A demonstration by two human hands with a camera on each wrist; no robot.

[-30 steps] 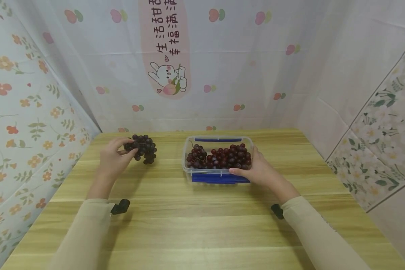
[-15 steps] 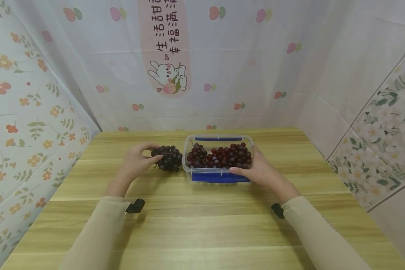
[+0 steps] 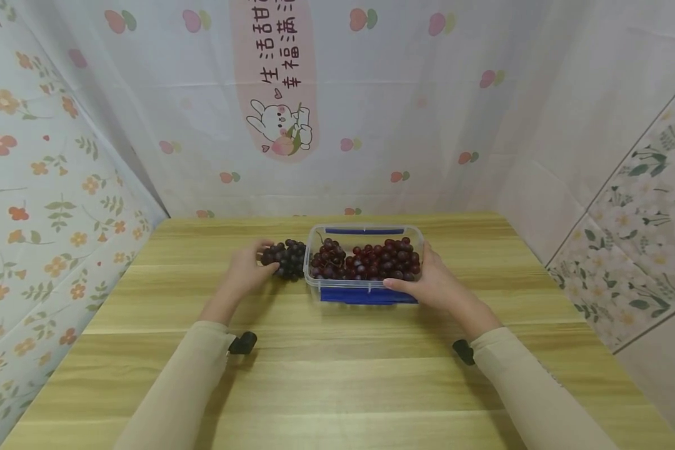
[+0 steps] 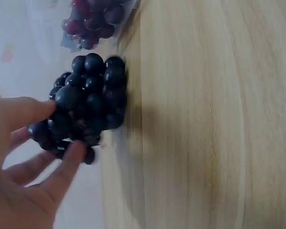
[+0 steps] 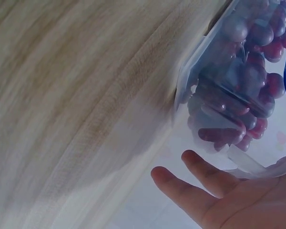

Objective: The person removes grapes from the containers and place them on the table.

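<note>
Just left of the clear plastic box with blue latches, my left hand pinches a bunch of round black grapes. Since one second ago the bunch has travelled rightward, so only the wall seems to separate it from the dark red grapes inside. My right hand grips the box's right end; only its wrist view shows two fingers stretched straight.
</note>
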